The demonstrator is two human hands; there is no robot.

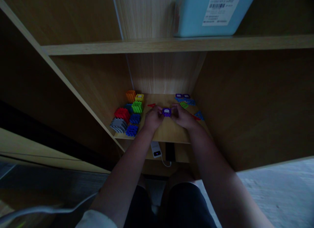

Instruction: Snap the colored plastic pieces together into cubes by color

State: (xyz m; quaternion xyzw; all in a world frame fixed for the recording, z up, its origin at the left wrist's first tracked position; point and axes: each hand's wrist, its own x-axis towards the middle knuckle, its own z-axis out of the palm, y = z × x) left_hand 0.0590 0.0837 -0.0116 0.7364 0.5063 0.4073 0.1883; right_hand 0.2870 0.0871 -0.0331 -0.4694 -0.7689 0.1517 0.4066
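Dim shelf [169,134], left hand [153,117] pinching the purple piece [166,112]; right hand [183,116], can't tell its grip; slack fingers could drop it!

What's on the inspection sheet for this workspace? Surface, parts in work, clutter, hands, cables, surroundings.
Surface: wooden shelf, holding pieces along both sides.
Parts in work: purple building piece between the hands; single or stacked, cannot tell.
Clutter: orange stack, green stack, red stack and grey stack among others on the left; flat green piece and others on the right.
Hands: left hand grips the piece's left edge; right hand at its right edge, contact unclear.
Cables: white cable between white power bank and black device, one level down.
Surroundings: light-blue box with a printed label, on the upper shelf.
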